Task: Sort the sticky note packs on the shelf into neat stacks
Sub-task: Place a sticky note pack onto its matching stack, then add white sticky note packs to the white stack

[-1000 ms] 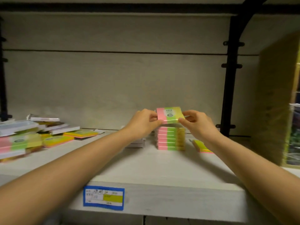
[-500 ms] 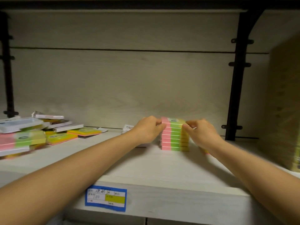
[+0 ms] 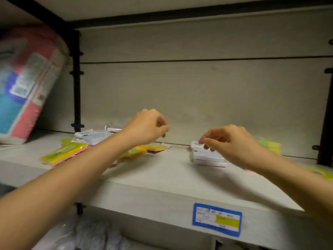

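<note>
Nearest me is one blue-edged price label [image 3: 217, 220] on the front lip of the shelf [image 3: 162, 179]. Past it my right hand [image 3: 232, 143] rests on the white stack [image 3: 209, 157], fingers [image 3: 205, 142] curled over the top white pack [image 3: 195, 144] and, as far as the blur lets me say, pinching its far corner. I count at least three packs in that stack. My left hand [image 3: 147, 128] hovers clear of the shelf, its fingers tucked in and holding nothing I can see.

I judge this to be the squaring-up of the white stack, with the untidy lot to the left still to sort. Next I would need to send the left hand down to a loose pack and bring it over flat.

Further back lie roughly four loose yellow-and-pink packs [image 3: 63, 153]. One green stack [image 3: 270, 146] sits behind my right hand. A jumble of white-and-blue packs [image 3: 93, 136] lies by the back wall, too blurred to count, and one large pink-and-blue bag [image 3: 23, 83] leans at far left.
</note>
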Motion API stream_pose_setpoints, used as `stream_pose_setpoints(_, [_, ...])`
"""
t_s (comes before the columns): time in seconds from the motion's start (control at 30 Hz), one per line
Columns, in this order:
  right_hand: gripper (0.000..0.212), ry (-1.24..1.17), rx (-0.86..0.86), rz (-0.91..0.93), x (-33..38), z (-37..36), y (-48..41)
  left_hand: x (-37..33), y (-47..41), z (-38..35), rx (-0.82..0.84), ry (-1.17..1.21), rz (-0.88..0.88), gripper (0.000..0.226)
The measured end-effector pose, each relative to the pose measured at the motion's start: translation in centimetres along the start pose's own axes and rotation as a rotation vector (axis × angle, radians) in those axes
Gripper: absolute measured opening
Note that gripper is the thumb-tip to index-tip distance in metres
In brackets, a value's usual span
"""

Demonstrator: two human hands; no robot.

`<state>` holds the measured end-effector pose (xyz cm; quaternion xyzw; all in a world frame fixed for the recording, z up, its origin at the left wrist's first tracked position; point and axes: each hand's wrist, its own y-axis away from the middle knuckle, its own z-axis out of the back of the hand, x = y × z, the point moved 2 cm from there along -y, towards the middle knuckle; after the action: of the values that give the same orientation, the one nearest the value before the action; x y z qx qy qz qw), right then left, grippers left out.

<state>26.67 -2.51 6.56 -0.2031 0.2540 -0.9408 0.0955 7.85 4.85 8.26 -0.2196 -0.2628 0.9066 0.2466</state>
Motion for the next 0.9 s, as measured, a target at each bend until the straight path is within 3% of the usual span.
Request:
stream_pose_setpoints(0.2, [0.029, -0.2, 0.282, -0.221, 5.8, -7.3, -6.9, 9.7, 0.2, 3.1, 0.071, -0.086, 0.052, 0.016])
stream_pose_setpoints(0.47, [0.044, 0.207, 0.239, -0.366, 9.5, -14.2, -14.6, 14.5, -1.4, 3.7, 0.105, -0.087, 0.005, 0.016])
stream_pose_setpoints(0.63, [0.038, 0.216, 0.178, -0.39, 9.0, -16.6, -15.7, 15.0, -1.5, 3.4, 0.099, -0.104, -0.026, 0.016])
stream_pose_setpoints(0.77, [0.037, 0.016, 0.208, -0.54, 8.9, -16.3, -15.5, 15.5, -1.5, 3.9, 0.076, -0.057, -0.024, 0.017])
stream_pose_setpoints(0.9, [0.021, -0.539, 0.226, -0.679, 8.9, -15.1, -14.3, 15.2, -1.3, 4.1, 0.06, -0.011, -0.032, 0.018])
